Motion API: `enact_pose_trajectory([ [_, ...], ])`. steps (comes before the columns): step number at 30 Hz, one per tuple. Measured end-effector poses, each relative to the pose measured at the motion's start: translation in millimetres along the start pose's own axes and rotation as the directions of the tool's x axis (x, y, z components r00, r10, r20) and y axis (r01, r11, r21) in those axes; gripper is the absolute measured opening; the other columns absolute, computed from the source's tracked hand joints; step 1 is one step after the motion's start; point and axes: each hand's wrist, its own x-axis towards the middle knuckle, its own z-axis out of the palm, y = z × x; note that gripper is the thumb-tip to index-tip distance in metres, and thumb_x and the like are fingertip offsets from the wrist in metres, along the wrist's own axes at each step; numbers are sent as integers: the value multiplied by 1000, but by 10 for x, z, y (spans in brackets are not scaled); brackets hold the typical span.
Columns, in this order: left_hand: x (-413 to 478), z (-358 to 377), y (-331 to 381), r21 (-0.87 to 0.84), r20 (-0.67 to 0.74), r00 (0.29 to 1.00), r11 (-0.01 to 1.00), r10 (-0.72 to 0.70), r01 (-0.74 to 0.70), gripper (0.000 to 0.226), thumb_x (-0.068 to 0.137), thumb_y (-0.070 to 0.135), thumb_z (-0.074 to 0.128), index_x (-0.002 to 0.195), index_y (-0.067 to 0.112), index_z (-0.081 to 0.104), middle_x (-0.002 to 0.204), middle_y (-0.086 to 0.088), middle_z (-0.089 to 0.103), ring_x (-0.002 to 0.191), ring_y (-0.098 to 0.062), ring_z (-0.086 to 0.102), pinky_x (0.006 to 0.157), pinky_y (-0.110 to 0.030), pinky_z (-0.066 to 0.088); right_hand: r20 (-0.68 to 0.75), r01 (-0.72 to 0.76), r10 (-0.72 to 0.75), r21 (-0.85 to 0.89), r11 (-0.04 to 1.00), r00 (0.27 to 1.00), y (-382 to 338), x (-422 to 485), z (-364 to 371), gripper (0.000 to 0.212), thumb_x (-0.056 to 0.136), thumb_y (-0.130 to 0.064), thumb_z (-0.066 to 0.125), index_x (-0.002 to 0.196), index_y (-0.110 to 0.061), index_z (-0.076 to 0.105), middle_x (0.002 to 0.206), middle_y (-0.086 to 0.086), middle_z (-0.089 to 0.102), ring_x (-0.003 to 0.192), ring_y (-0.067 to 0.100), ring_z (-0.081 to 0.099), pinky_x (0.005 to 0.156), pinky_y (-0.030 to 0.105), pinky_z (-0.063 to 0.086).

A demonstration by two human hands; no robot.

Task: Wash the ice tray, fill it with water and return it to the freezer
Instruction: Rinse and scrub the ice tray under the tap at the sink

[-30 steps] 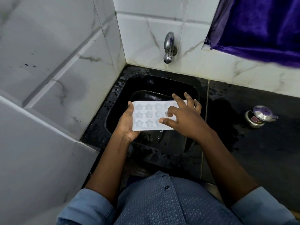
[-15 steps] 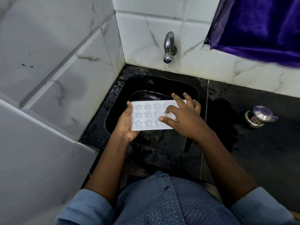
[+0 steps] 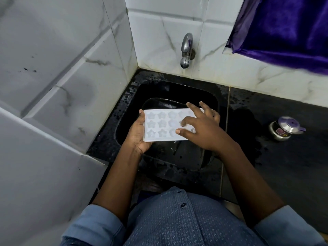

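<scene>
White marble-veined wall tiles (image 3: 62,55), black countertop (image 3: 292,166)

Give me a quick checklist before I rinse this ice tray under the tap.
1. Tray held firmly: left hand grips the ice tray by its left end. Ok.
2. Tray over the sink: ok.
3. Tray under the tap: not ok, it sits nearer you than the spout.
4. Water running: not ok, no stream visible.
5. Right hand free for the tap: not ok, its fingers rest on the tray.
6. Cavities clean: cannot tell.
</scene>
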Motion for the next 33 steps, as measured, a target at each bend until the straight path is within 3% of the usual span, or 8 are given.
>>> enact_pose_trajectory([
  [5, -17, 39, 14, 6, -17, 1000, 1000, -4, 4, 75, 106, 68, 33, 137, 7, 64, 131, -20, 72, 117, -37, 73, 90, -51, 60, -33, -45, 44, -11, 999, 998, 146, -28, -116, 59, 90, -74, 59, 139, -41, 52, 175, -9, 6, 160, 22, -9, 122, 48, -1],
  [11, -20, 50, 55, -2, -26, 1000, 1000, 2, -2, 71, 107, 67, 33, 132, 9, 67, 124, -17, 76, 106, -32, 77, 79, -47, 65, -75, -133, 129, -44, 990, 989, 278, -61, -148, 45, 93, -73, 52, 121, -38, 56, 175, -4, 9, 161, 26, -5, 122, 52, 2],
  [15, -13, 93, 43, 14, 1, 1000, 1000, 2, -2, 73, 106, 68, 33, 134, 9, 66, 125, -17, 76, 108, -33, 77, 82, -48, 64, -73, -112, 108, -46, 993, 991, 289, -104, -124, 38, 96, -72, 49, 109, -38, 60, 176, -4, 9, 160, 27, -10, 122, 53, -1],
  [20, -4, 131, 16, 26, 17, 1000, 1000, -5, 4, 74, 106, 69, 32, 133, 9, 66, 128, -18, 75, 111, -34, 76, 81, -47, 65, -74, -118, 113, -69, 991, 991, 279, -126, -126, 44, 96, -74, 45, 117, -40, 64, 176, -4, 7, 160, 27, -12, 122, 52, -3],
  [25, 13, 132, 9, 32, 1, 1000, 999, -12, 12, 75, 106, 69, 32, 134, 9, 66, 128, -18, 74, 112, -34, 75, 88, -51, 60, -44, -119, 117, -50, 992, 992, 307, -120, -142, 45, 94, -77, 46, 106, -38, 65, 175, -6, 8, 160, 24, -11, 122, 52, -4],
  [29, 4, 161, -22, 37, -10, 1000, 999, -12, 12, 73, 106, 68, 32, 130, 10, 68, 127, -18, 75, 109, -34, 76, 89, -52, 58, -52, -111, 108, -65, 992, 993, 327, -122, -104, 46, 94, -78, 44, 115, -41, 62, 175, -5, 8, 160, 26, -11, 122, 53, -2],
  [33, -6, 161, -11, 39, -12, 1000, 999, -7, 7, 73, 106, 68, 31, 130, 10, 68, 126, -17, 76, 109, -33, 77, 85, -49, 61, -51, -121, 118, -58, 991, 992, 326, -118, -90, 45, 94, -78, 44, 100, -37, 62, 175, -5, 11, 160, 26, -11, 123, 54, -2],
])
